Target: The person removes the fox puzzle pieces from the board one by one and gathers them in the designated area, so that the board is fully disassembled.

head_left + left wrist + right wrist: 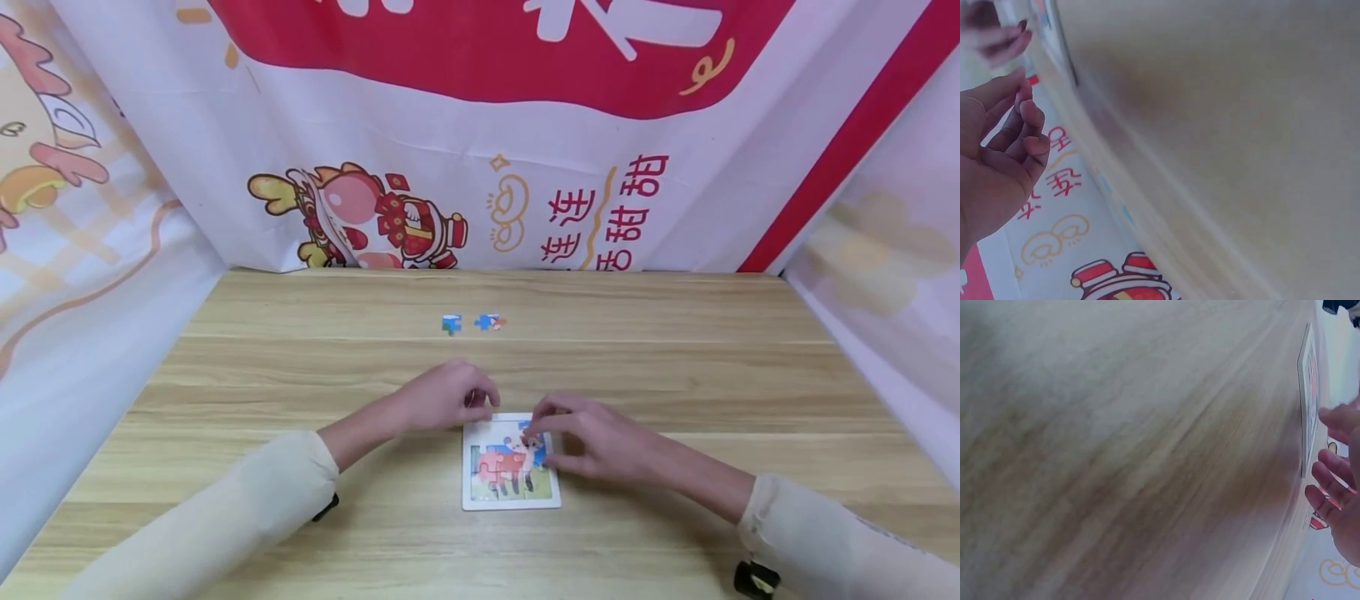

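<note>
A white-framed jigsaw puzzle (512, 503) lies on the table, showing a reddish four-legged animal on green and blue; the upper left of its picture area is a bare pale patch. My left hand (448, 397) hovers by the frame's top left corner, fingers loosely curled and nothing visible in them; the left wrist view shows this hand (1007, 147) with thumb and index tips close together. Over the puzzle's right side is my right hand (592, 435), fingertips at the pieces around the animal's head. In the right wrist view its fingers (1329, 481) are relaxed and apart.
Two loose jigsaw pieces, a blue-green one (452, 323) and a blue one with orange (489, 322), lie farther back on the wooden table (337, 333). A printed cloth (420, 125) hangs behind the table, with more cloth at both sides.
</note>
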Demonstrator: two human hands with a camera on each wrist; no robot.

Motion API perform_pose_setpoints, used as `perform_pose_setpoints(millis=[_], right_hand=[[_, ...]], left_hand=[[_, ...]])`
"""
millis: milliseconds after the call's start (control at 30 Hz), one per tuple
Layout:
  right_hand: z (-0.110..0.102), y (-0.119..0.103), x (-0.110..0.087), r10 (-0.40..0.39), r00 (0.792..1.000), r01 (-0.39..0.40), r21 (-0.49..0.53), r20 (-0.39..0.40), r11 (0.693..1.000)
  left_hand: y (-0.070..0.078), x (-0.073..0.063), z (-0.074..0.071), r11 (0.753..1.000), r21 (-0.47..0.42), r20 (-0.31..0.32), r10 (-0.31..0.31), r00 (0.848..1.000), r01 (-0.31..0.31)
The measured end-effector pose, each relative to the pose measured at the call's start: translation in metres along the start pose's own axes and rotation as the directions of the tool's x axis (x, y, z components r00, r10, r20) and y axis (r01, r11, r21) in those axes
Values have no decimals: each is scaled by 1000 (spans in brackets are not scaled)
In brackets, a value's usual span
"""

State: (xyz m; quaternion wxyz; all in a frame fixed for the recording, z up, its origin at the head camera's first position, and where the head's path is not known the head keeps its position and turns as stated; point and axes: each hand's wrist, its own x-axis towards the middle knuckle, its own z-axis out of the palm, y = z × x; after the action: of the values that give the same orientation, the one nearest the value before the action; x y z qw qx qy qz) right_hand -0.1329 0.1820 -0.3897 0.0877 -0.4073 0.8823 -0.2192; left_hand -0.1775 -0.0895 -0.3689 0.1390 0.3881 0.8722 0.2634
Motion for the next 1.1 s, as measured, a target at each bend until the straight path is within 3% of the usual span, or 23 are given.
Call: perform_pose_setpoints(millis=[200, 433, 900, 1100], right_hand=[[-2, 2, 6, 40, 999, -40, 14, -10, 999], [-2, 4, 13, 1, 1000, -1, 3, 16, 1000], [-6, 10, 25, -62, 993, 65, -19, 96, 998], [-9, 12, 30, -86, 988, 90, -21, 130, 996]], left_hand=[[5, -10, 9, 999, -8, 85, 41, 995, -41], [5, -16, 17, 996, -15, 174, 89, 981, -88], [0, -20, 22, 993, -32, 186, 117, 976, -113], [3, -19, 22, 983, 30, 217, 173, 961, -183]])
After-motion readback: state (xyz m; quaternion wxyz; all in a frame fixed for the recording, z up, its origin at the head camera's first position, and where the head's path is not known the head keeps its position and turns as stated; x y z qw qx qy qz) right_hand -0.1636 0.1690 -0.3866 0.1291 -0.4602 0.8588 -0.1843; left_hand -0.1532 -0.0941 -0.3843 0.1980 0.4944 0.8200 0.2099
